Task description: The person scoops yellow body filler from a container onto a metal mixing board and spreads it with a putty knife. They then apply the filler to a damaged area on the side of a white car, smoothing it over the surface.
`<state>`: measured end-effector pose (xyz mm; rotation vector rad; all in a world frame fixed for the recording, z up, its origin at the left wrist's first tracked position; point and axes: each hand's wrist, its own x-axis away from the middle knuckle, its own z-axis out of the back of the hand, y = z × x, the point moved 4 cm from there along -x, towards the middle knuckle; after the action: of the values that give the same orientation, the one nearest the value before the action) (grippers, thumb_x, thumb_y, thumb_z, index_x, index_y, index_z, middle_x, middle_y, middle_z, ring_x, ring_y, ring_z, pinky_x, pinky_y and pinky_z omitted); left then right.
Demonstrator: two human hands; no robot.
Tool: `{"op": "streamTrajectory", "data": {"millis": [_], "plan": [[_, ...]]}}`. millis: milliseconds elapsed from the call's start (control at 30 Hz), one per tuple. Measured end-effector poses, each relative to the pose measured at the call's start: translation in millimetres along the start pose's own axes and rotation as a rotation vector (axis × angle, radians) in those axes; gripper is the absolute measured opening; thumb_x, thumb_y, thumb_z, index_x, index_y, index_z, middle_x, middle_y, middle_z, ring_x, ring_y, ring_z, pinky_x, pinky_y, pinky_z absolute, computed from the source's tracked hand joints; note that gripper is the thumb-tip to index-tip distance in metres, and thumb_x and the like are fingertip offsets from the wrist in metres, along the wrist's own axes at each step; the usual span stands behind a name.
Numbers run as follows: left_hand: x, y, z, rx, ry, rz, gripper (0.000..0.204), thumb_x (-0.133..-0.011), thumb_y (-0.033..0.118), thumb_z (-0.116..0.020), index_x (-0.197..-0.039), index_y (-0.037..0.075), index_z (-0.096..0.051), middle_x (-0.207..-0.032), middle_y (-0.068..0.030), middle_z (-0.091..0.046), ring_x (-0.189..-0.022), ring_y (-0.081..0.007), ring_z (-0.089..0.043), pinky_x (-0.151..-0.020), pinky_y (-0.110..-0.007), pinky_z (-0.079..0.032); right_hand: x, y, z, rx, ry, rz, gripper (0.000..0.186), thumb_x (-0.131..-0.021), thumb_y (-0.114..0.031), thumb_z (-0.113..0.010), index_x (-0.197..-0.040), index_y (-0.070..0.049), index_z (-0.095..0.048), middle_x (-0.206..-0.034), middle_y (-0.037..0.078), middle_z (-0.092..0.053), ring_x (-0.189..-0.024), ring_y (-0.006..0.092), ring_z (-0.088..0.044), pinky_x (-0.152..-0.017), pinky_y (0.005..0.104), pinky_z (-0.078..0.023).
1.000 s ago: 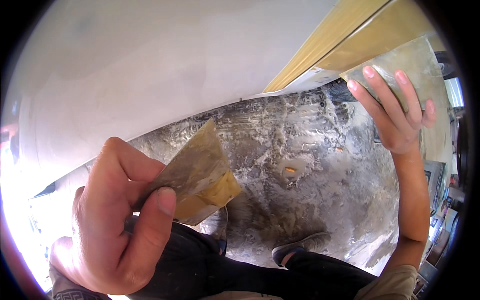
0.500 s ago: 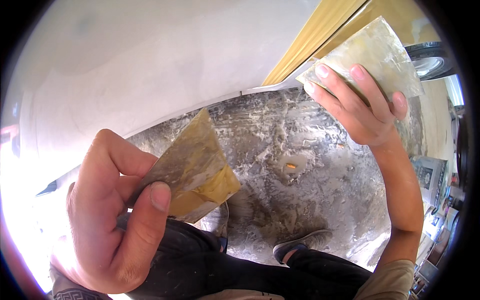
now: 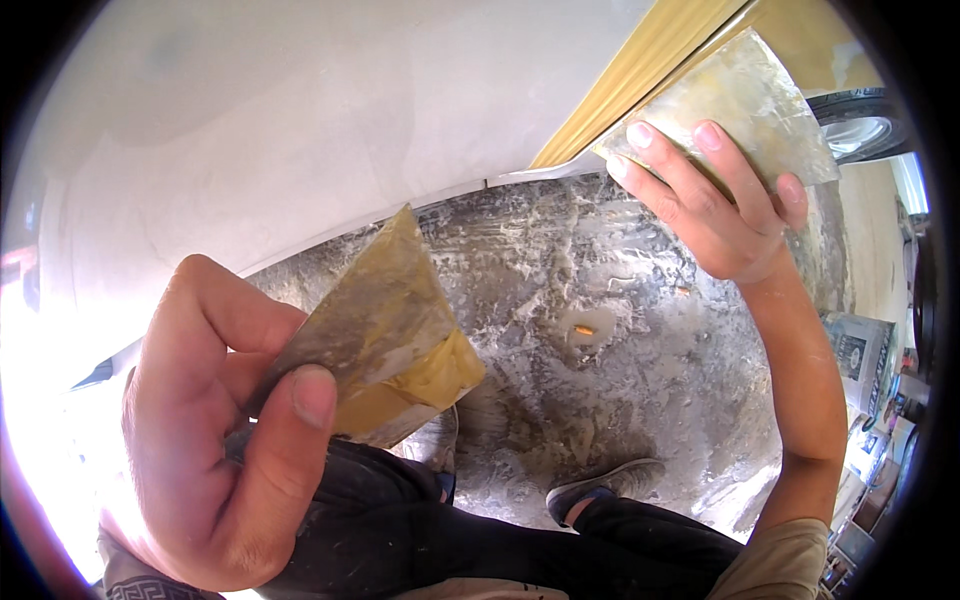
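Observation:
Between its thumb and bent fingers, my left hand [image 3: 230,430] pinches a thin, smeared putty spreader [image 3: 370,310] at the lower left. A lump of yellow putty [image 3: 410,385] sits along that spreader's right side. At the upper right, my right hand [image 3: 715,205] grips a second, wider flat spreader [image 3: 745,100], three fingers laid across its face and the thumb behind, out of sight. This spreader is slightly curved and lies over the yellow-coated part of the car body [image 3: 635,75]; whether its far edge touches is hard to tell.
A pale grey car panel [image 3: 330,110] fills the upper left, and a wheel [image 3: 860,130] shows at the far right. Below lies a stained concrete floor [image 3: 540,270] with a small orange scrap [image 3: 584,330]. Boxes [image 3: 860,360] and clutter stand along the right.
My right hand has shifted slightly up, and its spreader now bows a little over the yellow area. My left hand has moved slightly left, its spreader still pinched.

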<state>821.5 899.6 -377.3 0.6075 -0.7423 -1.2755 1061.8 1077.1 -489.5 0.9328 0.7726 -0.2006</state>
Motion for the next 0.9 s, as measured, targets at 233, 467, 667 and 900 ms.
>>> {"op": "streamTrajectory", "data": {"millis": [233,467,667,900], "plan": [[-2,2,3,-0.141,0.035,-0.044,0.025,-0.104,0.029,-0.050,-0.103,0.005,-0.043,-0.079,-0.0048,-0.056,-0.076,-0.0098,-0.054,-0.070,-0.025,-0.042,1,1,-1,-0.013,-0.002,-0.002,0.014,-0.086,-0.042,-0.072,-0.097,-0.034,-0.075,-0.120,-0.022,-0.069,-0.119,0.0048,-0.059,-0.120,0.0349,-0.018],[-4,5,0,-0.080,0.049,0.011,0.031,-0.103,0.035,-0.052,-0.100,0.005,-0.045,-0.079,-0.0027,-0.052,-0.072,-0.0085,-0.048,-0.067,-0.024,-0.037,12,7,-5,-0.005,-0.009,0.021,0.013,-0.087,-0.041,-0.071,-0.099,-0.035,-0.074,-0.117,-0.023,-0.069,-0.117,0.0053,-0.059,-0.120,0.0360,-0.017],[-1,10,4,-0.174,0.041,-0.016,0.031,-0.103,0.035,-0.053,-0.102,0.005,-0.044,-0.076,-0.0014,-0.050,-0.070,-0.0079,-0.046,-0.066,-0.023,-0.036,36,23,2,0.071,-0.086,-0.004,0.015,-0.090,-0.035,-0.067,-0.103,-0.041,-0.073,-0.119,-0.021,-0.069,-0.116,0.0065,-0.059,-0.118,0.0358,-0.018],[0,5,-4,0.000,0.041,0.033,0.026,-0.104,0.030,-0.049,-0.104,0.005,-0.042,-0.074,-0.0048,-0.057,-0.068,-0.0084,-0.051,-0.065,-0.023,-0.037,56,24,17,0.132,-0.275,-0.040,0.022,-0.091,-0.032,-0.064,-0.109,-0.042,-0.073,-0.124,-0.020,-0.067,-0.116,0.0084,-0.059,-0.118,0.0366,-0.017]]}}
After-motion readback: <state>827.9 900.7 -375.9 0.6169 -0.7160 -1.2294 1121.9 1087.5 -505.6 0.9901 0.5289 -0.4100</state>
